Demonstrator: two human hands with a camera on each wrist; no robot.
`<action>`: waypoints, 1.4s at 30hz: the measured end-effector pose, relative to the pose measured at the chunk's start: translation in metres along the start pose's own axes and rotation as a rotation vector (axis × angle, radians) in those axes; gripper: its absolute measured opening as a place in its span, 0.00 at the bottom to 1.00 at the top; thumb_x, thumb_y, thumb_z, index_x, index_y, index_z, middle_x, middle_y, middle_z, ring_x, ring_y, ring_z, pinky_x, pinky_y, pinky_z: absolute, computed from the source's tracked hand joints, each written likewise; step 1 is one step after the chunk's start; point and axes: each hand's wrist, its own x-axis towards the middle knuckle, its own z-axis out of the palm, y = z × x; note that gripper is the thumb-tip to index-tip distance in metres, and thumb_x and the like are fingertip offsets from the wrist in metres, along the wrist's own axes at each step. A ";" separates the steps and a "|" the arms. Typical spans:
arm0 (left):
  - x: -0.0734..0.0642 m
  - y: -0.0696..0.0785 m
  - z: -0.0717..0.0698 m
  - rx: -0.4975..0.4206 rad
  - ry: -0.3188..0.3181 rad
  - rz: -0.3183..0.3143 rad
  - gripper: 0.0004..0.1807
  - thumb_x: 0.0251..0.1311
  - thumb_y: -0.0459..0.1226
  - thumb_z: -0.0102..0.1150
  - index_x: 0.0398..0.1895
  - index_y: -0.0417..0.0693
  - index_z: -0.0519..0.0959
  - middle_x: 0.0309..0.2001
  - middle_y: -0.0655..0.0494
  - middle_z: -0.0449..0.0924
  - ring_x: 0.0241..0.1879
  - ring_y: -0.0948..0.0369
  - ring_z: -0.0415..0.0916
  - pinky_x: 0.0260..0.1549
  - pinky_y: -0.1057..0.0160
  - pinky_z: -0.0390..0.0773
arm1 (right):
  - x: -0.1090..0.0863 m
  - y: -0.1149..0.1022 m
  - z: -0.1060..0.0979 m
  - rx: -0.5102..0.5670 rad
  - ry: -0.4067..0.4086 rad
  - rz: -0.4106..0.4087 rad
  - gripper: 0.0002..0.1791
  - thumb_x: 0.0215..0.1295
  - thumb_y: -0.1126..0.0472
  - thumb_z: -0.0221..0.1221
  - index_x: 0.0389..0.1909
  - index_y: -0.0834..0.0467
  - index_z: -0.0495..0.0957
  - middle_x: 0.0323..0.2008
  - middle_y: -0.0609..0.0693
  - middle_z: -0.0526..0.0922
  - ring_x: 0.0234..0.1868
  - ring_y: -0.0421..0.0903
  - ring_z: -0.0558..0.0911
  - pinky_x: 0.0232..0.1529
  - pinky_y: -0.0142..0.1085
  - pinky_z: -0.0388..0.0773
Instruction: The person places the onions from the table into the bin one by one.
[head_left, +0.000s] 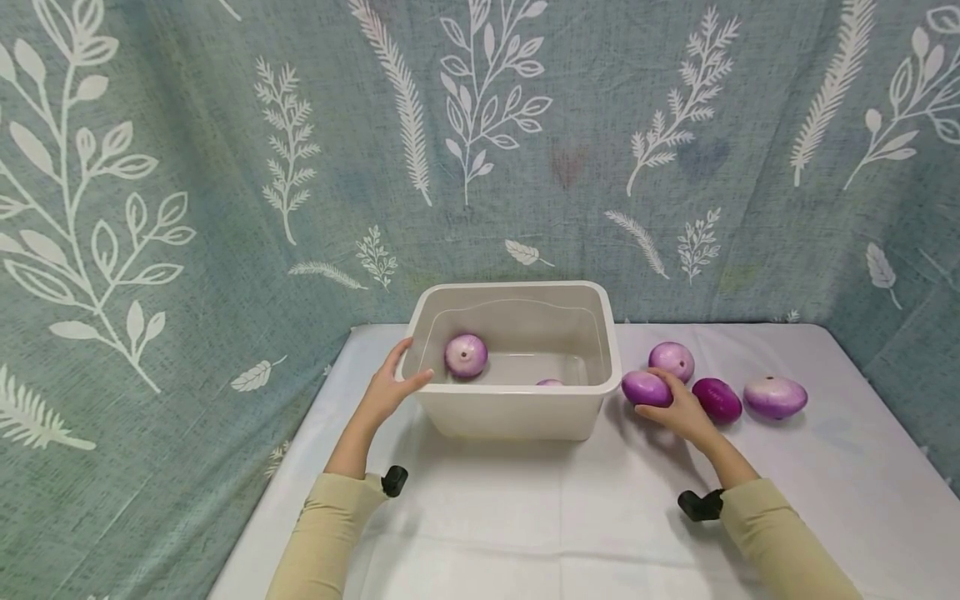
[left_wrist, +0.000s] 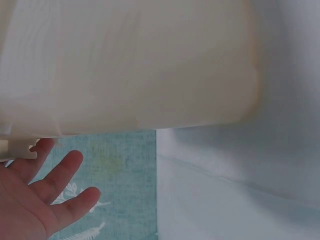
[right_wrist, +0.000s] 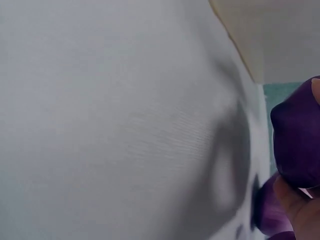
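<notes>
A whitish plastic bin (head_left: 510, 414) stands on the table. My left hand (head_left: 386, 392) is at its front left corner, thumb and index finger spread across the rim; in the left wrist view the other fingers (left_wrist: 62, 175) stand straight and apart beside the wall. My right hand (head_left: 681, 412) grips a purple onion (head_left: 645, 389) just right of the bin, thumb at the front and fingers over its top. In the right wrist view this onion (right_wrist: 300, 137) looks dark purple and is partly cut off by the frame.
Inside the bin lies one purple-and-white onion (head_left: 466, 356); the front wall mostly hides another (head_left: 550, 382). Around my right hand are a pale purple onion (head_left: 672, 362), a darker one (head_left: 717, 401) and a white-topped one (head_left: 776, 397). A patterned curtain (head_left: 480, 225) hangs behind the white-covered table (head_left: 525, 517).
</notes>
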 end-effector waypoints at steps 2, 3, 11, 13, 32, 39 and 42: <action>0.000 0.000 0.000 0.001 0.002 0.000 0.44 0.53 0.53 0.59 0.71 0.60 0.49 0.71 0.48 0.45 0.69 0.45 0.44 0.60 0.39 0.52 | 0.001 -0.002 -0.004 -0.016 0.007 -0.011 0.40 0.53 0.54 0.65 0.64 0.61 0.57 0.59 0.70 0.64 0.57 0.65 0.67 0.56 0.59 0.61; 0.000 0.000 0.000 0.002 0.002 0.000 0.44 0.53 0.53 0.59 0.71 0.60 0.49 0.71 0.48 0.45 0.69 0.45 0.44 0.60 0.39 0.52 | 0.002 -0.003 -0.006 -0.020 0.011 -0.009 0.40 0.53 0.54 0.65 0.64 0.61 0.57 0.59 0.70 0.64 0.57 0.65 0.67 0.56 0.59 0.62; 0.001 0.000 0.000 -0.003 -0.002 -0.001 0.44 0.53 0.53 0.59 0.71 0.60 0.49 0.71 0.48 0.45 0.69 0.45 0.44 0.60 0.39 0.52 | 0.008 -0.016 -0.026 -0.019 0.000 -0.017 0.41 0.54 0.55 0.64 0.65 0.61 0.54 0.60 0.69 0.62 0.56 0.65 0.67 0.54 0.60 0.63; 0.001 0.000 0.000 -0.005 -0.001 0.002 0.44 0.54 0.53 0.59 0.71 0.60 0.49 0.71 0.48 0.46 0.69 0.45 0.45 0.61 0.39 0.52 | 0.011 -0.020 -0.032 -0.023 0.002 -0.026 0.40 0.54 0.54 0.64 0.64 0.59 0.55 0.59 0.68 0.63 0.56 0.65 0.67 0.53 0.59 0.64; 0.001 0.000 0.000 -0.018 0.001 0.012 0.43 0.54 0.50 0.59 0.71 0.57 0.49 0.71 0.46 0.45 0.69 0.44 0.44 0.61 0.39 0.50 | 0.037 -0.081 -0.097 -0.094 0.016 -0.058 0.44 0.56 0.50 0.62 0.68 0.60 0.49 0.62 0.68 0.60 0.57 0.65 0.67 0.52 0.59 0.65; 0.001 0.001 0.001 -0.018 0.002 0.000 0.43 0.54 0.50 0.59 0.70 0.58 0.50 0.71 0.47 0.45 0.69 0.45 0.44 0.61 0.39 0.51 | 0.047 -0.104 -0.107 -0.062 0.031 -0.061 0.45 0.56 0.50 0.62 0.69 0.58 0.49 0.62 0.68 0.59 0.57 0.65 0.66 0.52 0.59 0.66; 0.000 0.001 0.000 -0.017 0.003 0.002 0.43 0.54 0.51 0.59 0.70 0.58 0.50 0.71 0.47 0.45 0.69 0.45 0.44 0.61 0.39 0.51 | 0.053 -0.113 -0.108 -0.050 0.031 -0.055 0.45 0.55 0.50 0.63 0.69 0.56 0.49 0.62 0.67 0.60 0.57 0.63 0.66 0.52 0.58 0.67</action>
